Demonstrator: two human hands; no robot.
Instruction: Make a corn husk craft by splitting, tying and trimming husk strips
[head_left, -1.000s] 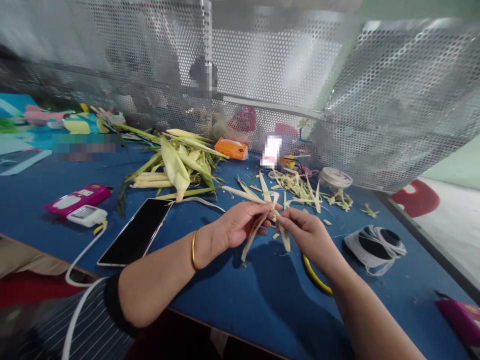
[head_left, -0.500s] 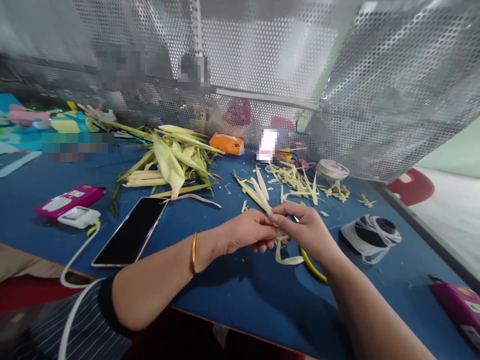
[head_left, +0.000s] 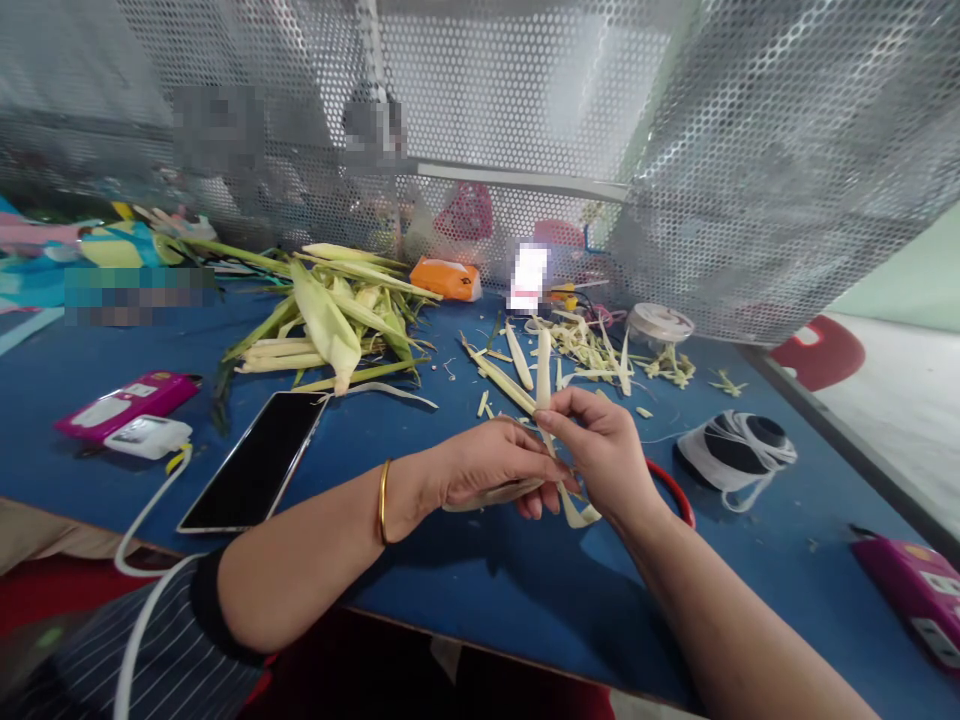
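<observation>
Over the blue table (head_left: 465, 590), my left hand (head_left: 491, 468) and my right hand (head_left: 604, 450) meet on pale leaf strips (head_left: 545, 385). The left hand's fingers are pinched round a strip that lies flat under the palm. The right hand pinches an upright strip between thumb and fingers, its tip pointing up. A curled end of strip hangs below both hands. A gold bangle (head_left: 384, 500) sits on my left wrist.
A pile of green and yellow leaves (head_left: 330, 320) lies at the back left, cut scraps (head_left: 600, 355) behind the hands. A black phone (head_left: 255, 462), a pink device (head_left: 124, 400), a white charger (head_left: 146, 436), a ribbon spool (head_left: 739, 447) and a perforated metal screen (head_left: 675, 160) surround the work.
Both hands have drawn nearer to me and lower. The strips, spread out a second ago, are now folded between the fingers, with one strip raised upright by the right hand.
</observation>
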